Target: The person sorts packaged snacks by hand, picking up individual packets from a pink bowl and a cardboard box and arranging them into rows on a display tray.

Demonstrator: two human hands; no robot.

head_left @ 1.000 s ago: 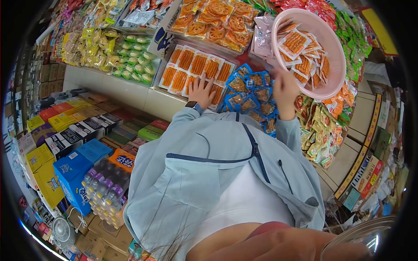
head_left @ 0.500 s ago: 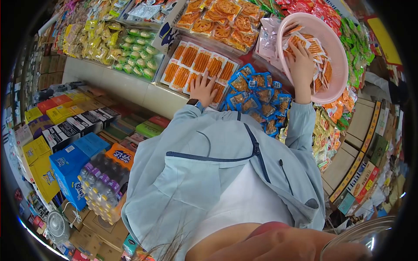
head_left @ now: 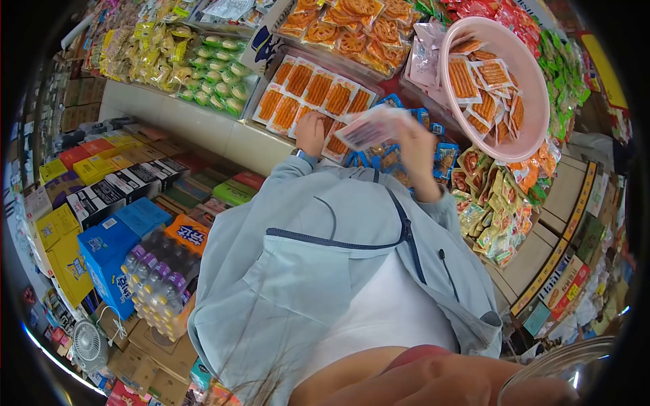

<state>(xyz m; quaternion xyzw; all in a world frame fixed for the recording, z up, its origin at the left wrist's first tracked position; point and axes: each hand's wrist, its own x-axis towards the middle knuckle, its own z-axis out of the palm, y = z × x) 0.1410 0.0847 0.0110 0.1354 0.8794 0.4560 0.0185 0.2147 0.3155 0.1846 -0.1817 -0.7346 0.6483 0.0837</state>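
My right hand (head_left: 416,149), slightly blurred, is closed on a flat clear-and-white snack packet (head_left: 369,132). It holds the packet tilted above the right end of a clear tray (head_left: 260,120). Rows of packets of orange-brown snack sticks (head_left: 318,88) fill this tray. My left hand (head_left: 311,135) rests at the tray's near edge on the packets, its fingers curled together; what is under the fingertips is hidden. To the right stands a pink plastic basin (head_left: 536,128) with several loose packets of the same sticks (head_left: 464,78) inside.
Blue snack packets (head_left: 447,159) lie right of the tray, partly behind my right hand. Bagged orange slices (head_left: 352,44) fill a bin behind it, and green-and-white packets (head_left: 220,74) sit left. Stacked drink boxes (head_left: 108,254) and shrink-wrapped bottles (head_left: 159,281) stand lower left.
My right hand has left the basin and moved left over the tray, bringing a packet. My left hand has drawn its spread fingers in and stayed near the same spot.
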